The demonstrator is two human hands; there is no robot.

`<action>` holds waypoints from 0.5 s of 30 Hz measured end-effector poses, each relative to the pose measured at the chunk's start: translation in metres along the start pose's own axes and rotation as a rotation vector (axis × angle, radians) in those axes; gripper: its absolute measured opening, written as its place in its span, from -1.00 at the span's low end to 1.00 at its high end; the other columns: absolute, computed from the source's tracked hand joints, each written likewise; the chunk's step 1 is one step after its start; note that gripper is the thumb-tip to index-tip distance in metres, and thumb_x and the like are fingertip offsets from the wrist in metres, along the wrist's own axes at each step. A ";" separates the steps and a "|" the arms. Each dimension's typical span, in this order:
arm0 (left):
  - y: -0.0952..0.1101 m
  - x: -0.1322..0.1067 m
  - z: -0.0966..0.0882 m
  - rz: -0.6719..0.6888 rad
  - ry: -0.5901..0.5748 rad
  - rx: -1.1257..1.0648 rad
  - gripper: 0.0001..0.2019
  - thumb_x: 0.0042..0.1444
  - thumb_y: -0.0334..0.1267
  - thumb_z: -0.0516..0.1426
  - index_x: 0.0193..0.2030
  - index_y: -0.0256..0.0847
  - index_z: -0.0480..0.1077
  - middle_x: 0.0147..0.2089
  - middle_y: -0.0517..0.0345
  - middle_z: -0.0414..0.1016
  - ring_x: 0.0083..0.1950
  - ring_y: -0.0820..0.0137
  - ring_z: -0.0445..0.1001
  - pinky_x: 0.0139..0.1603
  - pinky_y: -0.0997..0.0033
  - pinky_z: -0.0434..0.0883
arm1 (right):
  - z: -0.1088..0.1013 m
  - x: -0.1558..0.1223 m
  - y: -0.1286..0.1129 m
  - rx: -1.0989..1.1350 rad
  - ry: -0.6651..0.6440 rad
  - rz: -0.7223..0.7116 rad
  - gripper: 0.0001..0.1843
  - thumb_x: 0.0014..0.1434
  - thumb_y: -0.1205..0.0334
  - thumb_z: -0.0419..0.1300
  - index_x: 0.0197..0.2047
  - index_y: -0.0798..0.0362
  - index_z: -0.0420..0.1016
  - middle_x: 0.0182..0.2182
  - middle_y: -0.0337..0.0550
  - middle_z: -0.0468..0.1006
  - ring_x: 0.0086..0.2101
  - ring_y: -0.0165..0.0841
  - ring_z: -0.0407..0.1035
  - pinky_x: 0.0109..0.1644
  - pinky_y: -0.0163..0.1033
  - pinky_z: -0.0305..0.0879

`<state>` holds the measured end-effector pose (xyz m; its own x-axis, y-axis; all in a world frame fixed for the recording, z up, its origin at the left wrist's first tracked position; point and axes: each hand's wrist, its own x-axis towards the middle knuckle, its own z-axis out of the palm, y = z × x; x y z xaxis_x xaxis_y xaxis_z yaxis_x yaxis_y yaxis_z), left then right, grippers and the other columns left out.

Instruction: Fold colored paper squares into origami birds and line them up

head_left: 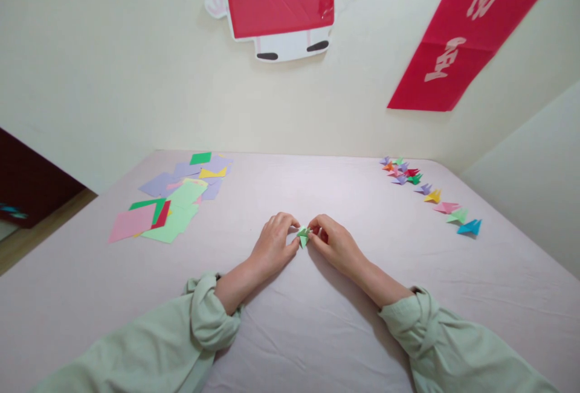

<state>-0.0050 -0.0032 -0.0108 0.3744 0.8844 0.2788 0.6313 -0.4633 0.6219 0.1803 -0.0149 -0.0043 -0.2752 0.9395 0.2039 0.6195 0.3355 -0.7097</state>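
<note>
A pale, cloth-covered counter [299,185] filled the lower view. Coloured paper sheets [174,221] overlapped on its left. Near its middle, the left hand [274,242] and right hand [338,245] pinched from either side a tiny light-green origami figure [303,236], a match in size for the multicoloured origami figures [432,196] trailing along the right.

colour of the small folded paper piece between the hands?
Light green; the small light-green folded paper piece shows best in the head view.
</note>
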 end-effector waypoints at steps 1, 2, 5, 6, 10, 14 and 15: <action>0.000 0.000 0.000 -0.002 0.001 -0.012 -0.83 0.05 -0.42 0.11 -0.21 -0.16 0.33 -0.14 0.08 0.41 -0.05 0.25 0.36 0.00 0.20 0.33 | 0.000 0.000 0.000 0.000 0.001 0.002 -0.93 0.17 0.31 0.10 -0.24 0.01 0.37 -0.40 -0.28 0.42 -0.44 -0.43 0.28 -0.33 -0.32 0.16; 0.000 0.001 -0.001 -0.006 0.005 -0.027 -0.83 0.04 -0.45 0.09 -0.21 -0.17 0.33 -0.14 0.07 0.41 -0.05 0.25 0.36 0.00 0.20 0.33 | 0.000 0.000 0.000 0.001 0.001 0.003 -0.93 0.17 0.31 0.10 -0.24 0.01 0.36 -0.40 -0.28 0.42 -0.44 -0.43 0.28 -0.33 -0.32 0.17; 0.001 0.002 -0.002 -0.017 0.027 -0.089 -0.84 0.04 -0.48 0.05 -0.26 -0.18 0.32 -0.16 0.07 0.42 -0.07 0.27 0.37 0.00 0.22 0.33 | 0.001 0.000 0.000 0.003 0.008 -0.003 -0.94 0.17 0.31 0.09 -0.25 0.01 0.36 -0.40 -0.28 0.41 -0.45 -0.44 0.27 -0.33 -0.32 0.16; 0.002 0.002 -0.003 -0.019 0.036 -0.107 -0.85 0.04 -0.48 0.05 -0.27 -0.18 0.32 -0.16 0.08 0.42 -0.07 0.28 0.37 0.00 0.23 0.34 | 0.001 0.000 0.000 0.003 0.009 -0.004 -0.94 0.17 0.31 0.09 -0.25 0.01 0.36 -0.40 -0.28 0.41 -0.45 -0.44 0.27 -0.34 -0.32 0.16; 0.001 0.002 -0.002 -0.014 0.051 -0.134 -0.90 0.05 -0.45 0.09 -0.32 -0.18 0.32 -0.18 0.10 0.42 -0.08 0.29 0.38 -0.01 0.25 0.34 | 0.001 0.000 0.002 0.001 0.009 -0.012 -0.94 0.18 0.31 0.09 -0.25 0.01 0.36 -0.41 -0.28 0.41 -0.44 -0.43 0.27 -0.33 -0.33 0.16; -0.001 0.002 0.000 0.001 0.062 -0.143 -0.91 0.06 -0.44 0.11 -0.31 -0.18 0.33 -0.17 0.10 0.42 -0.08 0.31 0.38 0.00 0.27 0.34 | 0.001 0.000 0.003 0.003 0.008 -0.012 -0.94 0.18 0.31 0.10 -0.26 0.01 0.36 -0.41 -0.28 0.40 -0.43 -0.43 0.27 -0.33 -0.33 0.16; -0.002 0.002 0.000 0.006 0.063 -0.144 -0.92 0.07 -0.43 0.11 -0.31 -0.18 0.34 -0.17 0.10 0.42 -0.08 0.31 0.37 -0.01 0.27 0.34 | 0.001 0.000 0.002 0.004 0.009 -0.012 -0.94 0.18 0.32 0.10 -0.26 0.01 0.36 -0.41 -0.29 0.40 -0.43 -0.43 0.27 -0.33 -0.33 0.15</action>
<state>-0.0050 -0.0008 -0.0116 0.3316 0.8855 0.3255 0.5233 -0.4597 0.7175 0.1810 -0.0145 -0.0070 -0.2756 0.9361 0.2186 0.6132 0.3463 -0.7100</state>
